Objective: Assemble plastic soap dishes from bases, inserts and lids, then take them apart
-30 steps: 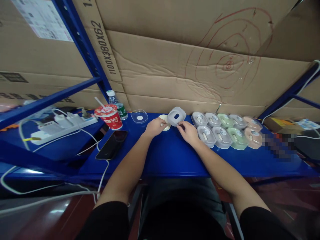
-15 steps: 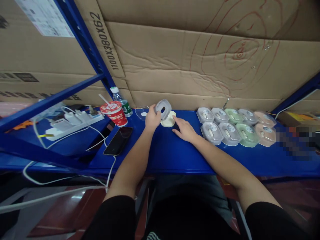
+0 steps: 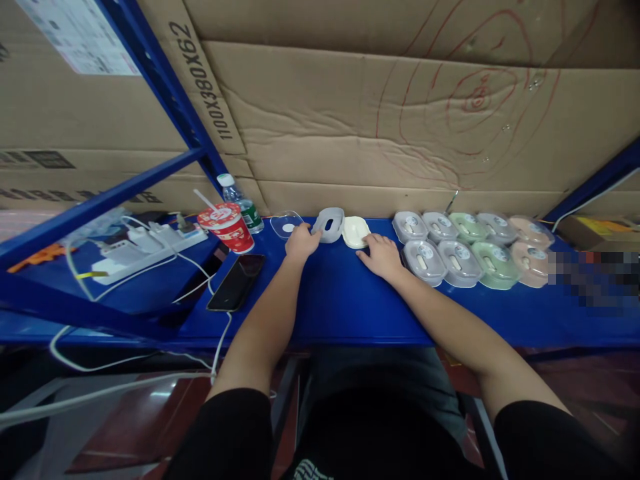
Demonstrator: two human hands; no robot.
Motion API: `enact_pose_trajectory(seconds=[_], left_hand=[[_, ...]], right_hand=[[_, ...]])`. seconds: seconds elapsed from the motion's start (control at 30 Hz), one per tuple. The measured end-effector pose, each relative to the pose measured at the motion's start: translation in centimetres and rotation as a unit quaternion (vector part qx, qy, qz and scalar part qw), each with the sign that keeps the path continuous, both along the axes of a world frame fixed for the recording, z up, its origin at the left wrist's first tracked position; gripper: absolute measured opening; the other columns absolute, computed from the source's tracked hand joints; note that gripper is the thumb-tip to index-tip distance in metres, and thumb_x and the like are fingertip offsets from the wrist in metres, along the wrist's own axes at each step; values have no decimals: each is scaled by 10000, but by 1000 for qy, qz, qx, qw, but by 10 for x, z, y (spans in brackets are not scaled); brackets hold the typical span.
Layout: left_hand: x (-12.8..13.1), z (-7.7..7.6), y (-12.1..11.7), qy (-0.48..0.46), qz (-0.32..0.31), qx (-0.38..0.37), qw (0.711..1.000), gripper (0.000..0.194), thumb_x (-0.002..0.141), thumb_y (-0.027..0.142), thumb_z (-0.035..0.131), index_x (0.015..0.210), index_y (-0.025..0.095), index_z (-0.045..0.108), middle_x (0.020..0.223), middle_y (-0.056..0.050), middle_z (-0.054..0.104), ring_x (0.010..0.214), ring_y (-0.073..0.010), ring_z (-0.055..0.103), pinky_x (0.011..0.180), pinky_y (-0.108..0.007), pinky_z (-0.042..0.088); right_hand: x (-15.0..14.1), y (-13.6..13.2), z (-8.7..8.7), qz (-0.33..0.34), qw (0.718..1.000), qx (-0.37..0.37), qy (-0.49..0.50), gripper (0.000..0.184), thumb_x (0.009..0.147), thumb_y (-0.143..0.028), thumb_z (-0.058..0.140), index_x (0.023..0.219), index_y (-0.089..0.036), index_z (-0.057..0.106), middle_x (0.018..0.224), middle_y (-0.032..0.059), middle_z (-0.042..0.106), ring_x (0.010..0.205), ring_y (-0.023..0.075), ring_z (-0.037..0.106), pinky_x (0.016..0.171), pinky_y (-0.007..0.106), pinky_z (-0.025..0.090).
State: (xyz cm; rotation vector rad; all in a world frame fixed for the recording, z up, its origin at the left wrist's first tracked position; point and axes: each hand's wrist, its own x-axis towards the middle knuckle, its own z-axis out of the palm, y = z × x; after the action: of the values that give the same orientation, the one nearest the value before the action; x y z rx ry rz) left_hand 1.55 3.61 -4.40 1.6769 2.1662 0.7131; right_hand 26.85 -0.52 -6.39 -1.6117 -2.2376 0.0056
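Observation:
A grey rounded-square plastic piece (image 3: 338,231) with a dark oval slot lies on the blue table. My left hand (image 3: 301,243) is at its left edge, thumb and fingers closed on the rim. Just right of it, almost touching, is a cream rounded-square shallow piece (image 3: 355,232). My right hand (image 3: 383,257) rests beside that one, fingers stretched out and the tips touching its right edge. A clear plastic cover (image 3: 286,225) with a white round spot lies behind my left hand.
Two rows of lidded boxes (image 3: 424,262) in grey, green and pink stand right. Left are a red paper cup (image 3: 231,230) with straw, a water bottle (image 3: 249,212), a phone (image 3: 237,283) and a power strip (image 3: 150,253) with loose cables. Cardboard (image 3: 320,133) walls the back.
My left hand has lowered the grey piece from above the cream piece to the table. The cream piece has shifted right, and my right hand has moved right with it.

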Motion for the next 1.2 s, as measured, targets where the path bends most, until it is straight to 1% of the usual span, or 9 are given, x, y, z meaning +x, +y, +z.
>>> enact_pose_trajectory(seconds=[0.1, 0.23, 0.47, 0.57, 0.63, 0.7, 0.9, 1.03, 1.2], left_hand=[[-5, 2, -2, 23, 9, -7, 1000, 585, 945, 570, 596, 1398, 202, 628, 1489, -209, 613, 1330, -402, 628, 1070, -517, 500], [-14, 6, -2, 42, 40, -9, 998, 628, 942, 617, 577, 1385, 176, 635, 1463, -242, 617, 1301, -426, 637, 1040, -539, 512], [-20, 11, -4, 61, 43, -21, 997, 593, 927, 541, 618, 1388, 169, 642, 1444, -247, 615, 1276, -421, 652, 1053, -526, 515], [-11, 13, -7, 67, 26, -22, 997, 615, 939, 561, 592, 1420, 179, 622, 1449, -223, 620, 1291, -406, 648, 1075, -509, 509], [-6, 15, -9, 72, 17, -29, 997, 672, 935, 630, 576, 1424, 170, 615, 1448, -223, 626, 1301, -408, 642, 1081, -505, 508], [-3, 17, -12, 76, 13, -32, 997, 733, 927, 692, 559, 1423, 154, 611, 1448, -233, 625, 1310, -415, 636, 1085, -509, 505], [-5, 16, -13, 73, -7, -33, 997, 821, 912, 731, 561, 1537, 200, 528, 1505, -224, 584, 1355, -407, 608, 1120, -511, 478], [-6, 15, -12, 79, -14, -50, 996, 840, 896, 774, 542, 1500, 191, 584, 1510, -226, 574, 1346, -418, 613, 1125, -516, 478], [-7, 15, -13, 66, -25, -47, 996, 1022, 795, 898, 566, 1482, 142, 581, 1549, -270, 511, 1358, -448, 594, 1122, -546, 482]], right_hand=[[-3, -3, 1, 2, 1000, -1, -16, 426, 1000, -452, 616, 1326, -188, 692, 1356, 176, 677, 1209, 382, 607, 1012, 510, 477], [-4, -3, 2, 19, 1000, 3, -19, 350, 1020, -380, 592, 1293, -204, 722, 1289, 168, 682, 1173, 362, 611, 997, 476, 484], [0, 4, 0, 17, 1000, 2, 10, 272, 1015, -208, 554, 1190, -177, 759, 1194, 156, 708, 1157, 331, 637, 1025, 448, 498], [-1, 7, -6, 92, 995, -13, 37, 328, 1017, -169, 541, 1283, -179, 733, 1301, 140, 701, 1244, 287, 629, 1105, 422, 482], [-2, 8, -9, 146, 988, -23, 54, 414, 1028, -155, 514, 1411, -194, 666, 1474, 126, 637, 1353, 259, 591, 1164, 414, 458], [-3, 8, -11, 166, 983, -37, 63, 469, 1047, -179, 487, 1506, -184, 589, 1590, 128, 554, 1444, 250, 538, 1217, 415, 424], [-6, 7, -7, 132, 988, -68, 52, 615, 1046, -373, 547, 1582, -78, 482, 1668, 210, 442, 1547, 320, 435, 1269, 450, 378], [-6, 3, -1, 100, 993, -64, 27, 632, 1050, -338, 515, 1614, -67, 426, 1718, 216, 353, 1594, 326, 355, 1303, 476, 306], [7, -8, 18, 39, 999, -6, 2, 679, 1047, -348, 504, 1658, -95, 350, 1723, 176, 363, 1613, 379, 287, 1318, 619, 166]])
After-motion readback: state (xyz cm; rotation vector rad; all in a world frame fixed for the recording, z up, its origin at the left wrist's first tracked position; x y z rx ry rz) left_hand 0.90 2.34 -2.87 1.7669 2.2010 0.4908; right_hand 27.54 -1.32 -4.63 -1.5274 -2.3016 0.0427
